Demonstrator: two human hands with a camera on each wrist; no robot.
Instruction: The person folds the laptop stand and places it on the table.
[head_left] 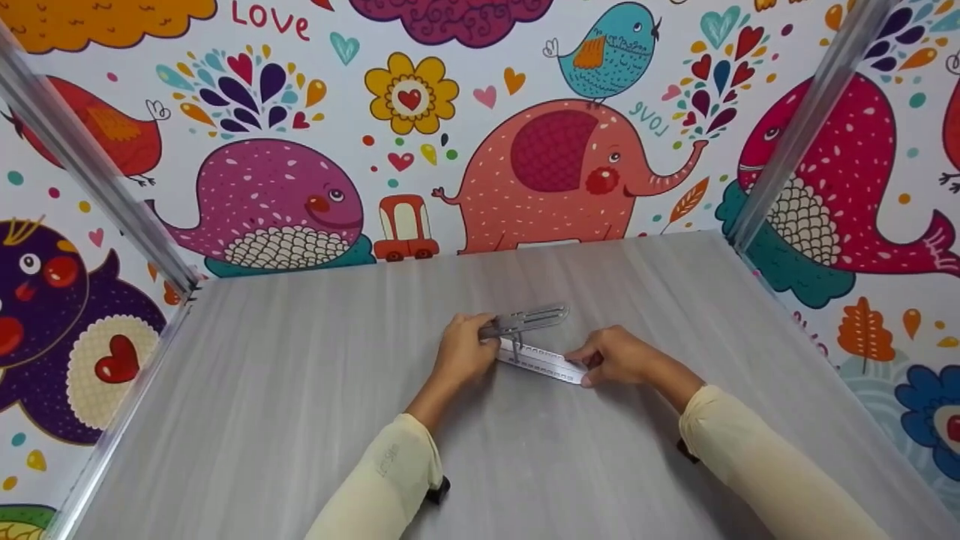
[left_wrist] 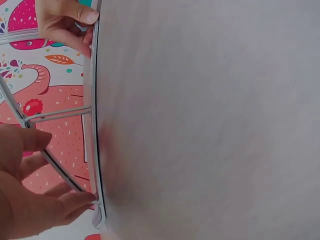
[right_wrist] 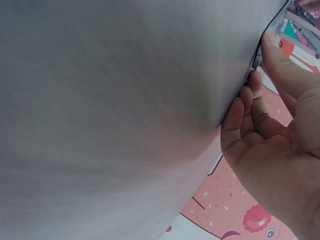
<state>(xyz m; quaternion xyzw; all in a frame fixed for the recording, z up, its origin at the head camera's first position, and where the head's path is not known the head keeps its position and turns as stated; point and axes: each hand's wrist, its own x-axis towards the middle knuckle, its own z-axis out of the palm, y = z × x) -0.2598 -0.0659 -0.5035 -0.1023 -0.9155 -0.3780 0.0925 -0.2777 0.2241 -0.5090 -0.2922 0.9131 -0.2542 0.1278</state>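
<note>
A folding stand (head_left: pixel 544 363) sits on the grey table, its pale slotted base low and its grey upper plate (head_left: pixel 536 318) tilted up from the hinge end. A thin strut (left_wrist: pixel 60 114) spans the two parts. My left hand (head_left: pixel 465 349) grips the hinge end, thumb by the upper plate and fingers at the base in the left wrist view. With thumb and fingers, my right hand (head_left: pixel 619 356) pinches the base's far end. In the right wrist view the right hand (right_wrist: pixel 280 125) is close to the tabletop, and part of the stand shows beyond its thumb.
The grey wood-grain table (head_left: pixel 300 390) spreads around both hands. Behind it stands a wall (head_left: pixel 465 45) printed with cartoon animals. Metal frame posts (head_left: pixel 795 127) rise at the table's back corners, and a metal rail (head_left: pixel 120 427) runs along the left edge.
</note>
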